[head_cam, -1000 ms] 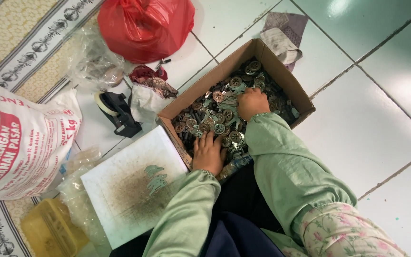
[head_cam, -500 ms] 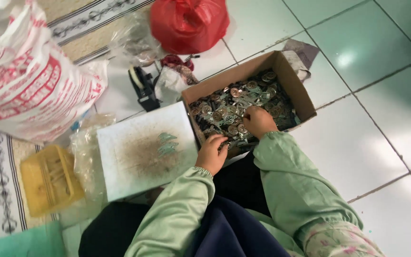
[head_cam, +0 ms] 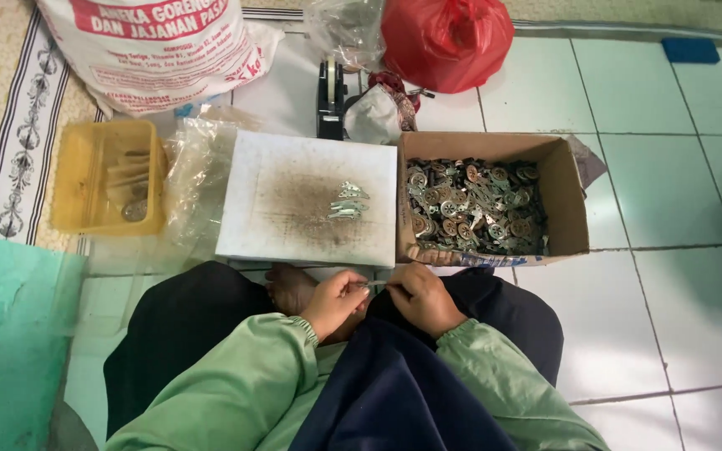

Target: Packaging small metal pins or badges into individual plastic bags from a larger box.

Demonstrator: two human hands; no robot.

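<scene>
Our left hand [head_cam: 333,302] and right hand [head_cam: 422,296] meet in our lap, fingers pinched together on a small thin metal piece [head_cam: 375,284] that bridges the gap between the two sets of fingertips. Both hands are closed on it, though the piece is so small that we cannot tell exactly how each finger sits.

Since the grip is only at the fingertips, we judge the piece could slip out and drop into the dark cloth of our lap or onto the floor tiles [head_cam: 670,200], where something this small would be hard to find. Its edges look thin, so pressing too hard could also nick a finger or bend the metal.

Just beyond the fingers lies a white board [head_cam: 294,242], stained brown in the middle, with a small stack of finished-looking metal pieces [head_cam: 346,202] on it. Reaching across carelessly, we could brush a sleeve over the stack and scatter it.

Beyond and to the right of our right hand stands an open cardboard box [head_cam: 574,200] full of loose metal parts [head_cam: 470,209]. Its near wall is close to our knee; a bump could tip parts out.

Farther off to the left sits a yellow tray [head_cam: 77,179] beside crumpled clear plastic [head_cam: 194,167]. At the far edge are a tape dispenser [head_cam: 329,100], a red plastic bag [head_cam: 449,38] and a big white sack [head_cam: 152,46].
</scene>
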